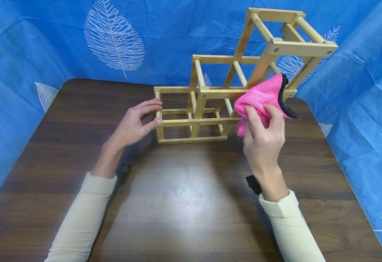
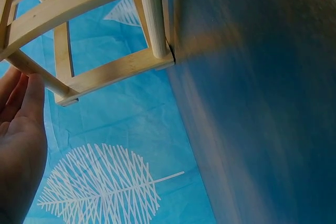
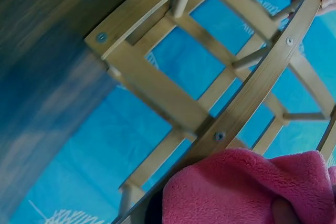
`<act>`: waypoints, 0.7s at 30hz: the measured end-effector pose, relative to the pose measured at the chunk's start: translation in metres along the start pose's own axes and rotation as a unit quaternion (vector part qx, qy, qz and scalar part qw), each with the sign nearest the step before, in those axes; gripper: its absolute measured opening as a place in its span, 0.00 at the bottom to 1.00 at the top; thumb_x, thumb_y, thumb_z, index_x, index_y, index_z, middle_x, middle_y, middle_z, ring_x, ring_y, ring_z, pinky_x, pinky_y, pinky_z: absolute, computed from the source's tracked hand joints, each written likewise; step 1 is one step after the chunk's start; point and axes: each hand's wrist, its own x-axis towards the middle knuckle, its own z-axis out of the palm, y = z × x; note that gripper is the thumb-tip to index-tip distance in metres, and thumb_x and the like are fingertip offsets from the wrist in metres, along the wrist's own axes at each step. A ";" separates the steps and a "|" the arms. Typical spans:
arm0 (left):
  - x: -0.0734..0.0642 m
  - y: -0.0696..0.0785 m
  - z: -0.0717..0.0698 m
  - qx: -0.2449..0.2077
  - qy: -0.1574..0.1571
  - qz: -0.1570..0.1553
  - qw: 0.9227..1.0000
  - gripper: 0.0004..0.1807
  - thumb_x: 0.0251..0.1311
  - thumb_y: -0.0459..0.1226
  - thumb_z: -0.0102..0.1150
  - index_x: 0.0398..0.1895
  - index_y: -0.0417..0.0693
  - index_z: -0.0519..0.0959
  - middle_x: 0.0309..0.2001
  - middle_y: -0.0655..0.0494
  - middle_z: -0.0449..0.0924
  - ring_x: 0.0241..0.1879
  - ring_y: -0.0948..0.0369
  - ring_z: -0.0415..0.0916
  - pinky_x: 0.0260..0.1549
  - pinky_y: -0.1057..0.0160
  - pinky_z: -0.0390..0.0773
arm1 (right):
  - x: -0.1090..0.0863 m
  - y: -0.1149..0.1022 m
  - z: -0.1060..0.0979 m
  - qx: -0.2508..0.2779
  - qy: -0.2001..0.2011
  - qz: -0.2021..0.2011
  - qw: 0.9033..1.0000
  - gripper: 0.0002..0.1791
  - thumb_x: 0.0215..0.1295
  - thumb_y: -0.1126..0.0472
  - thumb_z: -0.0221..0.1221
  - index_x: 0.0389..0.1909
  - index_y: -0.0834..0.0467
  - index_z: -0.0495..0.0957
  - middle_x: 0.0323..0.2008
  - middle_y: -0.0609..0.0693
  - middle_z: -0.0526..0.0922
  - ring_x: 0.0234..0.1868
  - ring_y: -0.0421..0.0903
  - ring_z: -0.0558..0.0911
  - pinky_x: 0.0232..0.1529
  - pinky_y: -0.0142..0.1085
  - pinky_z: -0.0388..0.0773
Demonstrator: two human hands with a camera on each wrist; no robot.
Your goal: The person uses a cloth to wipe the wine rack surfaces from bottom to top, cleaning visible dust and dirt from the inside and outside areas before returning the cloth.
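Note:
A stepped wooden rack (image 1: 198, 122) of pale slats and round dowels stands on the table, rising to its tallest part at the right. My left hand (image 1: 134, 123) holds its low left end, thumb at the front corner and fingers over the end dowel; the left wrist view shows those fingers (image 2: 32, 95) against the dowel. A pink fleecy cloth (image 1: 259, 95) with black edging is pinched in my right hand (image 1: 265, 142). The cloth lies against the rack's middle right part, where it hides some slats. In the right wrist view the cloth (image 3: 247, 187) covers part of a long slat.
The rack stands toward the back of a dark brown wooden table (image 1: 177, 203). Behind and at both sides hangs a blue sheet (image 1: 171, 36) with white leaf prints. A dark strap (image 1: 254, 184) shows at my right wrist, and another dark piece (image 1: 124, 171) at my left.

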 end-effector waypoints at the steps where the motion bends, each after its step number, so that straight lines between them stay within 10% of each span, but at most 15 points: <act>1: 0.000 0.000 0.000 0.001 0.000 -0.001 1.000 0.23 0.63 0.38 0.65 0.59 0.38 0.78 0.67 0.46 0.70 0.70 0.54 0.61 0.67 0.46 0.60 | 0.000 0.002 -0.002 0.004 0.007 0.008 1.000 0.11 0.64 0.69 0.61 0.46 0.59 0.84 0.48 0.65 0.76 0.50 0.63 0.76 0.51 0.55 0.76; 11: 0.000 0.000 0.001 0.000 -0.003 0.002 1.000 0.23 0.63 0.38 0.65 0.60 0.38 0.77 0.67 0.47 0.69 0.70 0.54 0.61 0.68 0.47 0.60 | 0.011 0.007 -0.026 0.043 0.088 0.031 0.995 0.07 0.62 0.65 0.63 0.39 0.63 0.85 0.61 0.65 0.67 0.66 0.58 0.64 0.64 0.54 0.67; 21: -0.003 0.000 0.001 -0.005 0.001 -0.014 1.000 0.23 0.62 0.38 0.66 0.59 0.38 0.78 0.67 0.46 0.69 0.69 0.54 0.62 0.66 0.46 0.62 | 0.021 0.015 -0.038 -0.012 0.068 0.027 0.997 0.11 0.66 0.61 0.60 0.40 0.66 0.80 0.57 0.67 0.74 0.63 0.60 0.68 0.64 0.56 0.65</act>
